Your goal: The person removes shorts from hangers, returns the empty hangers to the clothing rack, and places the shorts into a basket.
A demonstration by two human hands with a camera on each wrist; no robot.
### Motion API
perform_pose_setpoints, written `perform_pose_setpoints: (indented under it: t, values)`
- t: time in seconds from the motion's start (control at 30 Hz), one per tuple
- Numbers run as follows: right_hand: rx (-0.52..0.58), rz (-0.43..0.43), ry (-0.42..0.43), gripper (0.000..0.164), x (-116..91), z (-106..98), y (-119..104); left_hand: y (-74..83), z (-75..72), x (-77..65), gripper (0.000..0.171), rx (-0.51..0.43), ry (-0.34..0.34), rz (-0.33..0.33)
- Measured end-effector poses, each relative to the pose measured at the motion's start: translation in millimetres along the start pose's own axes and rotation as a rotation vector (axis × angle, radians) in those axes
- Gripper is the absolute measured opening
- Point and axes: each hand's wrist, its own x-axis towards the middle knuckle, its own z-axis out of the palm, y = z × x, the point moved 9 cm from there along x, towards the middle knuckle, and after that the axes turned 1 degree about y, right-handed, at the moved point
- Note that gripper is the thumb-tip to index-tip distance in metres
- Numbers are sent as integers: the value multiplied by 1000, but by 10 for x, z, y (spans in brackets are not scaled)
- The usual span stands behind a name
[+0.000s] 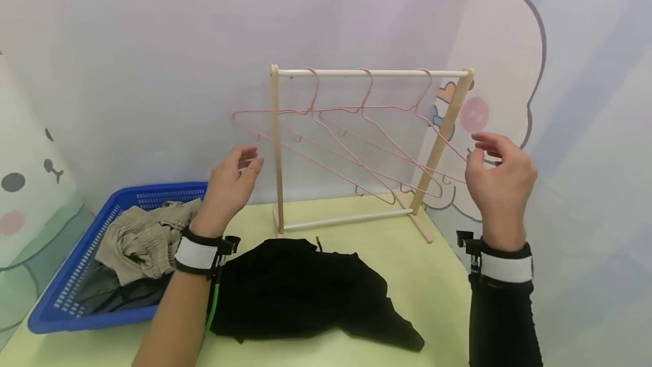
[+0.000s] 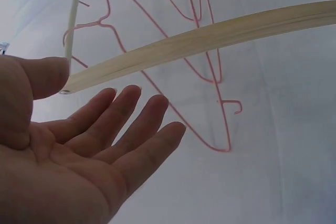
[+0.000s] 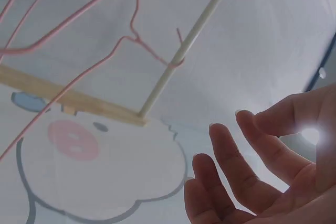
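My left hand [image 1: 227, 188] is raised left of the wooden clothes rack [image 1: 277, 152], fingers loosely bent with nothing in them. In the left wrist view, its fingers [image 2: 147, 121] spread close by the rack's upright. To the right of the rack, my right hand [image 1: 501, 177] is lifted too, holding nothing, near the end of a pink hanger [image 1: 423, 95]. Two more pink hangers, one in the middle [image 1: 367, 92] and one at the left [image 1: 313, 95], hang on the top bar [image 1: 387, 73]. Below, a black garment [image 1: 305, 287] lies spread on the table.
A blue plastic basket [image 1: 38, 313] stands on the left of the yellow-green table [image 1: 417, 293], holding a beige garment [image 1: 148, 237] and a dark grey one [image 1: 114, 290]. Behind the rack is a pale wall [image 1: 153, 72], with cartoon figures at both sides.
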Motion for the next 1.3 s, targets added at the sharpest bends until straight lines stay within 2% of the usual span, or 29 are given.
perform_pose_setpoints:
  t: [0.17,0.3,0.4,0.53,0.63,0.73,0.87,0.97,1.07,1.2,1.3]
  values:
    - [120,-109,-55,29,-242,106,-363,142,-178,-214,53,43,11,13]
    - [272,-235,-125,26,-581,297,-655,182,-380,-411,54,107,31,-2]
    - [380,-331,-226,23,-891,518,-852,194,-582,-590,55,155,60,-23]
    - [440,-389,-438,23,-1287,898,-989,172,-874,-828,56,205,125,-60]
    - [401,-405,-624,36,-1574,1188,-998,94,-1101,-965,56,236,174,-100]
    - [317,-424,-812,59,-1888,1443,-979,-22,-1330,-1061,57,255,208,-147]
    - [185,-447,-979,85,-2300,1640,-934,-187,-1528,-1083,59,261,217,-203]
    - [111,-471,-1050,97,-2589,1730,-954,-330,-1659,-1095,61,305,222,-256]
    - [75,-492,-1113,103,-2848,1785,-993,-480,-1745,-1105,63,344,197,-302]
    - [72,-542,-1152,95,-3127,1871,-1077,-709,-1814,-1141,67,342,128,-374]
    - [9,-555,-1136,92,-3238,1957,-1062,-862,-1863,-1201,70,345,90,-415]
